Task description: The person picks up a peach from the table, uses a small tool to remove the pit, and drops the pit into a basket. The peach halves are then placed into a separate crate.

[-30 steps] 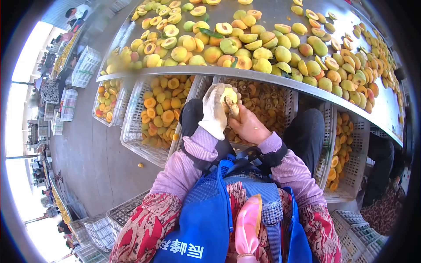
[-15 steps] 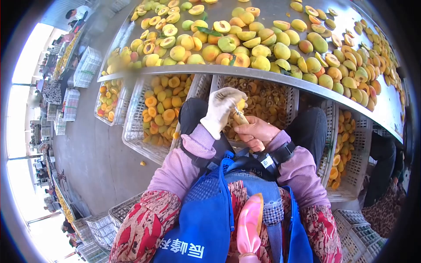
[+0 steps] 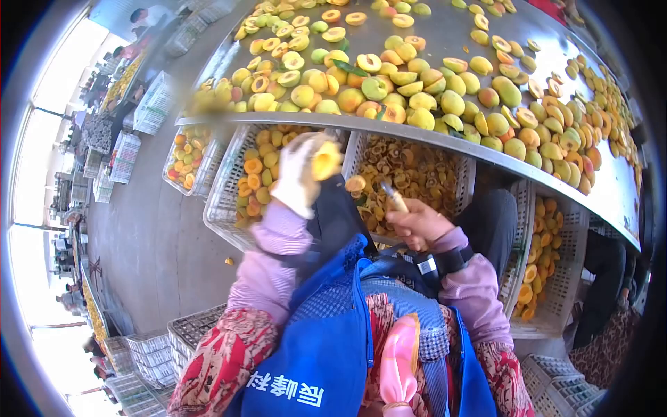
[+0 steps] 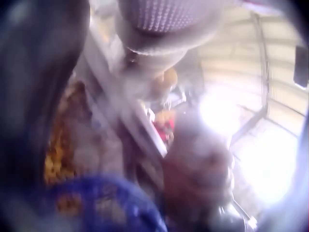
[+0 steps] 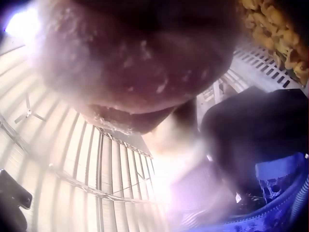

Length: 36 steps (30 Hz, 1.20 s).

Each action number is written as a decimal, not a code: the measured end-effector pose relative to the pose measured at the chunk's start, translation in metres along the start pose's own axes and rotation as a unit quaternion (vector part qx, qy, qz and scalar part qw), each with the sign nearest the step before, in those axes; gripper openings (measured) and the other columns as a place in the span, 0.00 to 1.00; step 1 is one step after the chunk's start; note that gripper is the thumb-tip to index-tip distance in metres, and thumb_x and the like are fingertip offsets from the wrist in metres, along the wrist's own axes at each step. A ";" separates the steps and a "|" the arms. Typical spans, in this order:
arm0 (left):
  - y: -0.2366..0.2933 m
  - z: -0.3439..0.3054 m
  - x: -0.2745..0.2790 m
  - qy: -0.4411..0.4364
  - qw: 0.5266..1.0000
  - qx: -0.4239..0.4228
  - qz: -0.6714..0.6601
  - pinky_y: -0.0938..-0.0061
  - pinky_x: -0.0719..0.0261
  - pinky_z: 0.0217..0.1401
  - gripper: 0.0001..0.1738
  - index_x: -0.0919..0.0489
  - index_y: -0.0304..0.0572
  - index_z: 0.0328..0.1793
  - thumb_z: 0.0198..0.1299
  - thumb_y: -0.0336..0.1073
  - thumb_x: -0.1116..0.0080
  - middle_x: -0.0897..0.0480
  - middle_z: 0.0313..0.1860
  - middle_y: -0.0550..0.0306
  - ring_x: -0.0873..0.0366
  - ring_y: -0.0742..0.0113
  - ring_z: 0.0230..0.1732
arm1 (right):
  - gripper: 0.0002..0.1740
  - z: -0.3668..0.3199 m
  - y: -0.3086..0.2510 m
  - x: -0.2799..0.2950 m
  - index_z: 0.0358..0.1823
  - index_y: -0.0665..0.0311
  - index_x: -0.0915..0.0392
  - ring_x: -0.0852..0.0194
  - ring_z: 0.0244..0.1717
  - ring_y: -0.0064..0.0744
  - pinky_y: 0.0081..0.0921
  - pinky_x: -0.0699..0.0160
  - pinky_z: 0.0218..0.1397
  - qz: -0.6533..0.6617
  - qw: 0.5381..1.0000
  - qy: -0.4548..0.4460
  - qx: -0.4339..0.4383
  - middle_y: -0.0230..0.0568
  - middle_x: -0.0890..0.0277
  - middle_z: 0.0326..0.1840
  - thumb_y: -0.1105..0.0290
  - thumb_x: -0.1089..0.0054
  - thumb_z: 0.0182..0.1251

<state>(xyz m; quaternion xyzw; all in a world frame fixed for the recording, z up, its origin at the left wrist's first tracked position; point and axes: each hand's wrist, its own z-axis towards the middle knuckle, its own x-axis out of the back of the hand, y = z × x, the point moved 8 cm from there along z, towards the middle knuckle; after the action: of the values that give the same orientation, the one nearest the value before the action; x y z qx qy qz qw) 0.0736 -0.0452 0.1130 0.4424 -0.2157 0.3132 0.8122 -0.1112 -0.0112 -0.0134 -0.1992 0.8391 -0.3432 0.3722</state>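
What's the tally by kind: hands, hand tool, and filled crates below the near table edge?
Hands, left hand and right hand: 2
Tool: 1
Fruit crates: 3
Scrap crate: 1
Total: 7

Head camera looks down; wrist cameras sit close.

Past the knife (image 3: 396,200), the table rim (image 3: 417,129) bars passage.
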 end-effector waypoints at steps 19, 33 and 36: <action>-0.106 0.132 -0.113 -0.354 0.838 0.051 0.411 0.61 0.28 0.52 0.21 0.23 0.44 0.47 0.46 0.42 0.38 0.24 0.46 0.45 0.26 0.50 0.50 | 0.20 0.046 -0.007 0.022 0.41 0.70 0.36 0.28 0.40 0.63 0.45 0.31 0.41 -0.437 0.874 0.182 0.109 0.63 0.27 0.34 0.62 0.44 0.58; -0.071 0.071 -0.060 -0.041 0.783 0.321 -0.531 0.63 0.23 0.44 0.24 0.33 0.35 0.58 0.56 0.38 0.49 0.21 0.43 0.44 0.22 0.50 0.46 | 0.12 0.026 -0.023 0.002 0.42 0.63 0.38 0.43 0.08 0.16 0.15 0.45 0.08 -0.131 0.973 0.148 0.116 0.26 0.41 0.16 0.62 0.52 0.68; -0.055 0.026 -0.086 0.009 0.648 0.379 -0.661 0.62 0.21 0.41 0.22 0.30 0.35 0.53 0.64 0.46 0.56 0.21 0.42 0.44 0.21 0.49 0.40 | 0.18 0.016 -0.045 -0.012 0.45 0.68 0.38 0.36 0.11 0.26 0.23 0.37 0.13 -0.131 0.970 0.132 0.158 0.36 0.34 0.18 0.61 0.49 0.66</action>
<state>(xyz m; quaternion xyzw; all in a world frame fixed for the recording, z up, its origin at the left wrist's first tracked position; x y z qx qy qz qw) 0.0490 -0.1173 0.0404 0.7344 0.2788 -0.2481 0.5670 -0.0879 -0.0415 0.0177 -0.1991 0.7823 -0.5406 0.2370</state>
